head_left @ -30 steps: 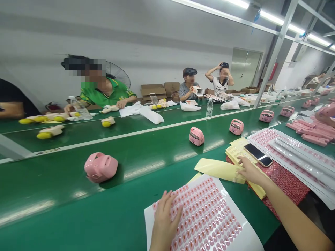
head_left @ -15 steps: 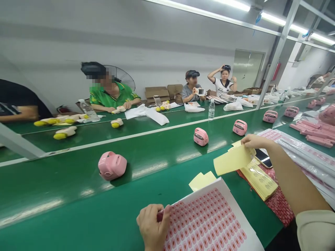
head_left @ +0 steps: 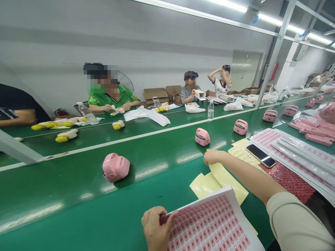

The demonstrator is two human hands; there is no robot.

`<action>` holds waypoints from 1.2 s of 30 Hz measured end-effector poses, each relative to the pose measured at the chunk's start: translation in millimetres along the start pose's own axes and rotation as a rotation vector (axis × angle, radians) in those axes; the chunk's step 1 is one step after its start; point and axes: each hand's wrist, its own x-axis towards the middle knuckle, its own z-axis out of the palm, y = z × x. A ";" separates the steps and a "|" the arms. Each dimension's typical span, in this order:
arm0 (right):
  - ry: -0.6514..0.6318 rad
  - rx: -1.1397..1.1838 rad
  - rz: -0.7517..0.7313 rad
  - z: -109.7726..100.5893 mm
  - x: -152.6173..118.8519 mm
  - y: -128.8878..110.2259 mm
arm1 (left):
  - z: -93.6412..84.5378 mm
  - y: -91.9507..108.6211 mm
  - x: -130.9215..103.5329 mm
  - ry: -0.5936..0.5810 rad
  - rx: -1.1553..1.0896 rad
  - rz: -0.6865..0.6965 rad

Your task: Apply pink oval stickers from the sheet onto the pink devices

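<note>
- Pinching the near-left corner of the sticker sheet (head_left: 211, 226), the left hand (head_left: 155, 228) is closing its grip on it above the green surface (head_left: 78, 216).
- Reaching forward, the right hand (head_left: 212, 157) is pressing clenched fingers onto a yellow sheet (head_left: 227, 179) just behind the sticker sheet.
- A pink toy (head_left: 115, 167) is sitting beyond.

The sticker sheet (head_left: 209, 226) is cut off by the bottom edge. The left hand (head_left: 155, 228) is cut off there as well, and its fingertips cover the sheet's far-left corner. The right hand (head_left: 212, 157) hides part of a yellow backing sheet (head_left: 227, 179). Print on the stickers is too small to read. Faces across the belt are blurred.
</note>
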 end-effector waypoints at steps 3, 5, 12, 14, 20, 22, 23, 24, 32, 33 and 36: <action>0.000 0.039 -0.073 6.8 13.1 -10.8 | 8.9 -3.9 -0.8 -0.128 0.044 0.001; 0.037 0.078 -0.083 8.6 16.6 -10.3 | 16.0 -7.0 -2.6 -0.245 0.078 0.037; 0.371 0.230 0.081 29.1 -21.3 17.7 | 30.1 -20.9 -15.6 -0.499 0.159 0.114; 0.465 0.275 0.138 37.1 -44.1 30.2 | 29.8 -22.3 -17.3 -0.535 0.162 0.100; 0.646 0.382 0.361 52.0 -110.7 69.5 | 26.2 -18.9 -16.2 -0.633 0.136 0.045; 0.655 0.395 0.457 57.4 -125.9 79.4 | 24.9 -18.2 -14.5 -0.658 0.119 0.037; 0.643 0.400 0.497 60.6 -131.1 83.4 | 24.3 -18.0 -13.4 -0.666 0.109 0.035; 0.620 0.403 0.528 64.0 -134.4 86.8 | 23.8 -17.7 -12.3 -0.668 0.101 0.030; 0.461 0.402 0.642 71.3 -110.6 100.2 | 20.9 -16.0 -5.5 -0.670 0.054 -0.027; 0.462 0.395 0.665 69.4 -105.7 100.8 | 20.8 -16.1 -5.2 -0.677 0.049 -0.028; 0.469 0.369 0.711 65.2 -94.4 100.0 | 20.8 -16.8 -5.2 -0.690 0.041 -0.033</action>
